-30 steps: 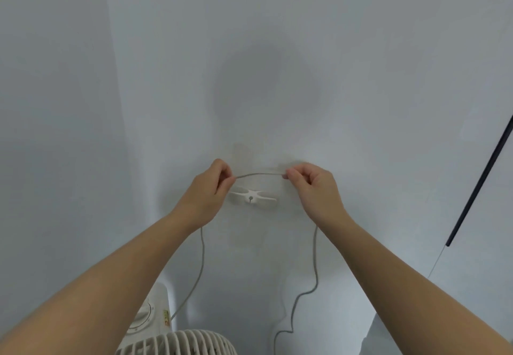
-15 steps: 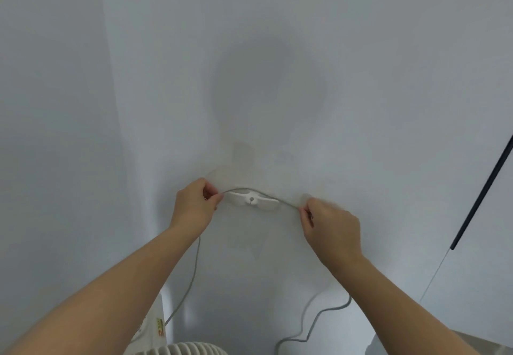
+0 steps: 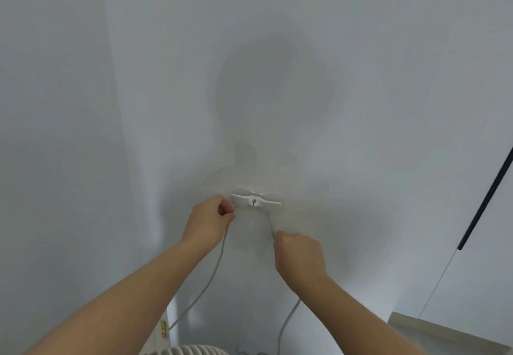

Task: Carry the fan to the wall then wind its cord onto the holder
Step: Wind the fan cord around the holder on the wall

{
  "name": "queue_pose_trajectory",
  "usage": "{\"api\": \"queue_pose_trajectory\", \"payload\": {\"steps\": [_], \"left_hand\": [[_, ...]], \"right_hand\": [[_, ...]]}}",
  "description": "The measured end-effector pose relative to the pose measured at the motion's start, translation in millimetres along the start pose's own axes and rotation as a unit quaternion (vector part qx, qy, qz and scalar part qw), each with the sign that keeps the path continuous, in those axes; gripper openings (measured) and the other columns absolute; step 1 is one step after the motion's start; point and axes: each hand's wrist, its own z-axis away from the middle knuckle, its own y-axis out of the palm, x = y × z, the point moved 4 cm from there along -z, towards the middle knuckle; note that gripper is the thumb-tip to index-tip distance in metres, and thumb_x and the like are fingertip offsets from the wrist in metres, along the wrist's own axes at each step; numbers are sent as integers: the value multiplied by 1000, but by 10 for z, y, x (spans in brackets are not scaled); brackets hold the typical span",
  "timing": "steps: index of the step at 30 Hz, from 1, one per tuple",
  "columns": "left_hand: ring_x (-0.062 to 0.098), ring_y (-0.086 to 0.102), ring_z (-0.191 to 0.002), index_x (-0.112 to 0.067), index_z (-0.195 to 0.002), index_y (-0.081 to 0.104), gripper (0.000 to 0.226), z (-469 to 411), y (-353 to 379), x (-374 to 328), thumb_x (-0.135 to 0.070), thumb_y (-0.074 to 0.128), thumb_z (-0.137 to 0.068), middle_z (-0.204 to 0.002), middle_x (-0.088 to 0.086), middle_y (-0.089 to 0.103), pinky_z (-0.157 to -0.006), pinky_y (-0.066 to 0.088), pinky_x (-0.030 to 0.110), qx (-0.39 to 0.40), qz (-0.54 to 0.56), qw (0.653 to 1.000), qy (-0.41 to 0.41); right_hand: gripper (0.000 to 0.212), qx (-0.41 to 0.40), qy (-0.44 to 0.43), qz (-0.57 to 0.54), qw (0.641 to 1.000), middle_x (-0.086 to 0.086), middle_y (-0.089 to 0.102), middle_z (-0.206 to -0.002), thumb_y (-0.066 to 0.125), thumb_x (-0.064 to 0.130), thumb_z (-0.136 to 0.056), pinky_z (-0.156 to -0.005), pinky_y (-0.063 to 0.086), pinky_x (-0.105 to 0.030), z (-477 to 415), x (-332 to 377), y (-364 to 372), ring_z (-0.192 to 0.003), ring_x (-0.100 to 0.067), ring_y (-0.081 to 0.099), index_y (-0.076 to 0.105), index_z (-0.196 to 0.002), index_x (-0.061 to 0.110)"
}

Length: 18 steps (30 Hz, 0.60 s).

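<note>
A white cord holder [image 3: 255,201] with two flat wings is fixed to the white wall [image 3: 305,77]. The thin grey cord [image 3: 213,271] passes behind the holder. My left hand [image 3: 208,221] pinches the cord just left of the holder's left wing. My right hand [image 3: 299,254] grips the cord below and right of the holder, and a short taut stretch runs from that fist up to the holder. Both ends of the cord hang down toward the white fan [image 3: 191,350], whose grille top shows at the bottom edge.
The wall meets another wall in a corner at the left. A dark thin rod [image 3: 485,199] leans along the right side. A pale flat surface [image 3: 444,335] shows at the bottom right. The fan's control panel with a sticker [image 3: 163,329] sits by my left forearm.
The cord, held above the holder a second ago, now sits behind it. My right hand has dropped down and leftward below the holder, pulling the cord taut. My left hand has lowered slightly.
</note>
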Motion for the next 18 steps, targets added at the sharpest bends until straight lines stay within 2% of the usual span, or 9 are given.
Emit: {"api": "queue_pose_trajectory", "payload": {"steps": [4, 8, 10, 12, 13, 15, 16, 17, 18], "left_hand": [[10, 57, -63, -16, -74, 64, 12, -32, -61, -106, -7, 70, -81, -67, -7, 61, -60, 44, 14, -56, 52, 997, 11], [19, 63, -70, -15, -72, 61, 15, -28, -7, -70, -9, 74, -77, -74, 3, 66, -67, 51, 24, -56, 104, 992, -39], [18, 61, -68, -15, -72, 61, 14, -24, 41, 2, -12, 73, -79, -72, 0, 65, -64, 49, 22, -4, 49, 998, -40], [20, 64, -65, -13, -69, 65, 14, -20, 32, 54, -15, 70, -82, -69, 1, 70, -66, 54, 29, 38, 4, 998, -39], [21, 66, -63, -11, -67, 67, 17, -27, 17, 50, -14, 69, -83, -68, 4, 71, -67, 57, 32, 34, 14, 998, -41], [22, 65, -59, -6, -66, 68, 18, -35, -3, 16, -10, 69, -83, -68, 11, 71, -67, 59, 36, 12, 75, 995, -59], [23, 65, -59, -5, -67, 67, 16, -20, 11, -7, -7, 69, -83, -69, 14, 70, -67, 59, 38, 10, 114, 991, -75], [24, 65, -61, -4, -70, 66, 14, 2, 32, -21, -6, 70, -83, -72, 16, 70, -67, 59, 39, 15, 140, 986, -88], [25, 65, -62, -4, -74, 65, 11, 28, 52, -22, -8, 72, -82, -75, 16, 70, -66, 59, 40, 20, 144, 985, -96]], "right_hand": [[24, 56, 57, 0, 997, -3, 68, -100, 44, 5, -89, -63, 35, -26, 26, -111, 14, -91, -23, 65, 61, -102, 16], [24, 113, 88, -10, 990, -1, 68, -101, 46, 7, -88, -64, 36, -25, 15, -57, 37, -94, -21, 65, 65, -99, 17], [24, 121, 93, -14, 988, -1, 68, -101, 47, 7, -88, -64, 36, -24, 9, -46, 28, -94, -20, 65, 66, -98, 17], [23, 122, 106, -19, 987, 0, 68, -100, 47, 8, -88, -64, 37, -24, 14, -71, 33, -93, -20, 65, 65, -96, 17], [21, 121, 113, -25, 986, 0, 68, -99, 47, 8, -88, -63, 37, -24, 21, -88, 39, -92, -20, 65, 65, -94, 18], [19, 124, 120, -38, 984, 0, 68, -96, 47, 10, -90, -63, 37, -24, 59, -80, 67, -90, -19, 65, 58, -77, 18], [24, 132, 120, -50, 983, 1, 66, -92, 46, 11, -91, -63, 37, -24, 83, -50, 117, -90, -19, 65, 49, -68, 19], [30, 142, 118, -65, 981, 1, 62, -85, 46, 12, -91, -63, 37, -24, 108, 2, 163, -90, -19, 65, 41, -63, 20], [30, 150, 117, -84, 978, 2, 56, -79, 46, 14, -92, -63, 37, -24, 120, 62, 211, -91, -19, 65, 41, -63, 20]]}}
